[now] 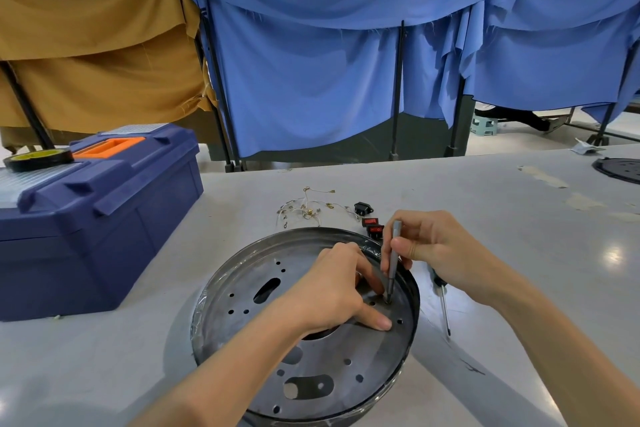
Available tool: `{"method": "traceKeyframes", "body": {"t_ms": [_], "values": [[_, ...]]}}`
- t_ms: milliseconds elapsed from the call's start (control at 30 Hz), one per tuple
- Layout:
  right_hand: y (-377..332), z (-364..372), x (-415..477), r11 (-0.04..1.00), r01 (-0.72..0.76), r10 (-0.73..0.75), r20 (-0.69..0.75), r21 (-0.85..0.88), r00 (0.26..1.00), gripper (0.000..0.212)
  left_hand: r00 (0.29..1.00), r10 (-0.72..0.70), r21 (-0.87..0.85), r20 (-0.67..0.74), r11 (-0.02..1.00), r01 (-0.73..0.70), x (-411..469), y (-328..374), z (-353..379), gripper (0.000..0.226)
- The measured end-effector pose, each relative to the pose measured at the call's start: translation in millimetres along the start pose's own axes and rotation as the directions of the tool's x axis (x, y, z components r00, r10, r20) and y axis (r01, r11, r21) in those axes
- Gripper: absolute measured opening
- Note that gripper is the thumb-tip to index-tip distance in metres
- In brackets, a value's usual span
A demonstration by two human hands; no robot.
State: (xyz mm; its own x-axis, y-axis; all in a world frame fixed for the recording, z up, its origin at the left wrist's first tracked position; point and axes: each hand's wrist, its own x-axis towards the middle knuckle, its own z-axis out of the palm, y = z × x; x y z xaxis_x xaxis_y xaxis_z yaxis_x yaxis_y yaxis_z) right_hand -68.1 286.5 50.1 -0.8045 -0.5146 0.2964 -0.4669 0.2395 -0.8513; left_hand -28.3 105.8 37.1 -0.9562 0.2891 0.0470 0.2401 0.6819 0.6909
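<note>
A round dark metal pan (242, 291) with several holes and slots lies on the grey table in front of me. My right hand (440, 250) grips a slim grey screwdriver (394, 253) upright, its tip set in a hole near the pan's right rim. My left hand (332, 291) rests inside the pan beside that tip, thumb pressed flat on the metal and fingers curled close to the shaft. What lies under the tip is hidden.
A blue toolbox (97, 218) with an orange handle and a tape roll (38, 159) on it stands at left. Thin wires (308, 208), a black socket (363, 208) and red rocker switches (373, 225) lie behind the pan. Another screwdriver (444, 305) lies right of it. Cloth screens stand behind.
</note>
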Motion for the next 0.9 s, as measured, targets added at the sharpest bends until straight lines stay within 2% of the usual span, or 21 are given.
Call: {"method": "traceKeyframes", "body": {"t_ms": [100,200,367,567,767,833,900], "values": [[-4.8,1.9,-2.6,0.998,0.049,-0.05,-0.011,-0.047,0.999,0.01,1.0,-0.005,0.001,0.0,1.0,0.005,-0.4,-0.5,0.3,0.038],[-10.4,4.2,-3.7,0.979,0.112,-0.118,-0.025,-0.168,0.993,0.012,1.0,-0.016,0.023,0.006,1.0,0.016,-0.8,0.4,-0.1,0.042],[-14.9,1.6,-5.8,0.967,0.117,-0.127,-0.028,-0.225,0.992,0.013,0.999,-0.046,0.0,0.017,0.999,0.046,0.0,1.3,-1.7,0.049],[-18.5,6.2,-9.7,0.95,0.117,-0.135,-0.045,-0.29,0.99,0.017,0.998,-0.056,-0.129,0.04,0.99,0.061,0.7,0.4,-6.8,0.036],[-13.6,17.5,-4.2,0.891,0.033,-0.141,-0.208,-0.452,0.968,0.036,1.0,0.007,-0.253,-0.022,0.967,-0.012,1.7,7.8,-2.4,0.006],[-13.8,23.8,-3.4,0.865,0.058,-0.187,-0.212,-0.499,0.959,0.04,0.999,0.008,-0.262,-0.051,0.965,-0.021,1.9,7.6,-1.0,0.003],[-13.2,21.6,-3.5,0.871,0.053,-0.173,-0.204,-0.488,0.964,0.037,0.998,0.011,-0.263,-0.069,0.964,-0.028,2.5,6.7,1.6,0.01]]}}
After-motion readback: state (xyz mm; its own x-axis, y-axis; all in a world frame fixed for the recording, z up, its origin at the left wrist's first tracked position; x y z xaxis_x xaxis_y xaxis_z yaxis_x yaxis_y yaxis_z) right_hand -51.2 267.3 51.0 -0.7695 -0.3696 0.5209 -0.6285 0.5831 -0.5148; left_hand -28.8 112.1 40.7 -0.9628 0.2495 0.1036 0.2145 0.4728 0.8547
